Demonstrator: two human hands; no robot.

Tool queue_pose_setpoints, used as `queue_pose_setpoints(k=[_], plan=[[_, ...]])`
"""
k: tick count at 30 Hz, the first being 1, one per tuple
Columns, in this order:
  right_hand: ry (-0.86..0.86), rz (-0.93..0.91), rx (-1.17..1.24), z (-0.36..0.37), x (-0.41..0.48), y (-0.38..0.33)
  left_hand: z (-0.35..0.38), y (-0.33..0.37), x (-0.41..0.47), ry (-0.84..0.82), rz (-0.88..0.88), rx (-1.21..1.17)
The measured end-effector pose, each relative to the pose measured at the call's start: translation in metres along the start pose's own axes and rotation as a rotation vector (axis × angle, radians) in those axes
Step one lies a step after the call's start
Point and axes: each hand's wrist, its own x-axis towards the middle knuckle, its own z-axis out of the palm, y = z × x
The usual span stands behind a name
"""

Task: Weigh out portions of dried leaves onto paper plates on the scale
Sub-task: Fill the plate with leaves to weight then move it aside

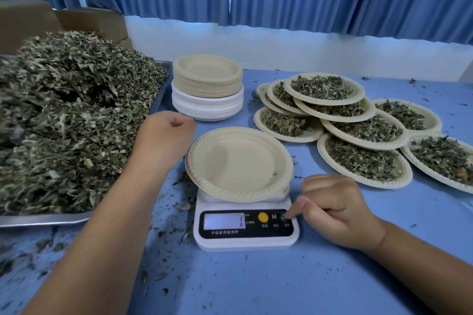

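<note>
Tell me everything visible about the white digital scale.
The white plastic digital scale sits flat on the blue table. Its black panel carries a lit display showing one stroke, a round yellow button and an M button. An empty beige paper plate rests on its platform. The right hand presses the rightmost button with one fingertip.

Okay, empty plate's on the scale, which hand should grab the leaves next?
Left. The left hand is right beside the leaf pile; the right hand is on the far side of the scale, thumb on its button.
</note>
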Motion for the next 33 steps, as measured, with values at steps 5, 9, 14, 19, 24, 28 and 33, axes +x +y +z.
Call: queue_pose_setpoints(k=[5, 9, 14, 19, 24, 28, 33], plan=[[-0.052, -0.003, -0.051, 0.001, 0.0, 0.001, 0.0, 0.003, -0.004, -0.015, 0.008, 0.011], [-0.06, 0.054, -0.029, 0.002, -0.001, 0.003, 0.001, 0.003, -0.004, -0.025, -0.001, 0.015], [-0.096, 0.087, -0.001, 0.003, 0.001, 0.004, 0.003, 0.002, -0.004, -0.042, -0.005, 0.02], [-0.08, 0.14, 0.064, 0.003, -0.001, 0.003, 0.002, 0.003, -0.003, -0.047, -0.013, 0.015], [0.026, 0.175, 0.085, 0.004, 0.001, -0.005, 0.002, 0.004, -0.003, -0.031, -0.025, -0.001], [0.14, 0.201, 0.058, -0.003, 0.012, -0.008, 0.001, 0.007, -0.004, -0.023, -0.049, -0.043], [0.155, 0.248, 0.053, -0.01, 0.038, -0.01, 0.001, 0.009, -0.005, -0.039, -0.026, -0.072]])
